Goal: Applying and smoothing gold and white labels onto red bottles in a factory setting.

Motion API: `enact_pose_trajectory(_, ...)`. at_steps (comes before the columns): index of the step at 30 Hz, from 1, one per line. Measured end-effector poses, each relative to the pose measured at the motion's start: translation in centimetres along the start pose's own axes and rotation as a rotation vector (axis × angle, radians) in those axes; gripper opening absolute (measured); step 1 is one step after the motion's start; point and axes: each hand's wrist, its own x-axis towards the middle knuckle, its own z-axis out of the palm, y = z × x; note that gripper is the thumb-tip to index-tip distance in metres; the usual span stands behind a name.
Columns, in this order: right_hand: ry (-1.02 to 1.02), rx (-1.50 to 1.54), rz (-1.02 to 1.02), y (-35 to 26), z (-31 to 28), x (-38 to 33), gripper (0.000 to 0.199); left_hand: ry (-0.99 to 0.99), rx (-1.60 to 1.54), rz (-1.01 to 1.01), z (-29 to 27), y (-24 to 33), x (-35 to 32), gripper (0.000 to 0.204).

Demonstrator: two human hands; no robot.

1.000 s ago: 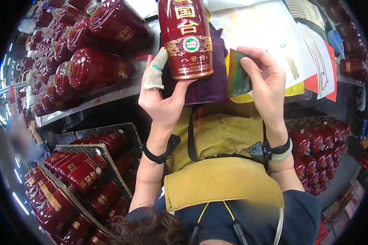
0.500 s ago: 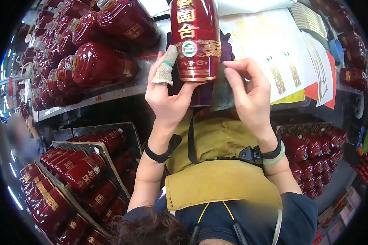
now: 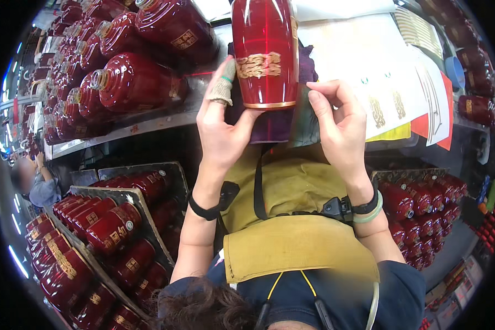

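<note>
A glossy dark red bottle [image 3: 265, 41] lies on a dark purple cloth [image 3: 270, 129], its gold-rimmed base toward me. A gold ornamental band [image 3: 259, 65] faces up, and red light lines cross the glass. My left hand [image 3: 223, 121] holds the bottle, fingers along its left side and thumb by the base. A knitted finger cover [image 3: 222, 91] sits on one finger, with a green band round it. My right hand [image 3: 340, 118] is just right of the bottle, thumb and forefinger close together in a pinch. Whatever may be between them is too small to make out.
White sheets with gold ornament decals [image 3: 388, 104] lie right of the bottle, over yellow and red sheets. Many red bottles [image 3: 137, 82] crowd the bench's left side. Racks of bottles [image 3: 113, 225] stand below on both sides. Another person [image 3: 44, 190] is at far left.
The bottle has turned in my left hand: its gold characters and round green-white label have rolled out of sight, and the gold band faces up. My right hand has shifted slightly right.
</note>
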Motion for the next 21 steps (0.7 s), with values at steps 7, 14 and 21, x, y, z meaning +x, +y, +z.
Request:
enact_pose_trajectory(7, -0.020, 0.050, 0.043, -0.9, 0.2, -0.2, 0.009, 0.060, 0.341, 0.464, 1.3, 2.5, 1.3, 0.074)
enact_pose_trajectory(14, -0.028, 0.031, 0.006, -0.6, 0.3, 0.0, 0.009, 0.057, 0.260, 0.255, 0.5, 2.9, 0.0, 0.075)
enact_pose_trajectory(21, -0.028, -0.045, 0.006, -1.1, -0.2, 0.3, 0.008, 0.098, 0.085, 0.152, 1.0, 1.3, -0.6, 0.069)
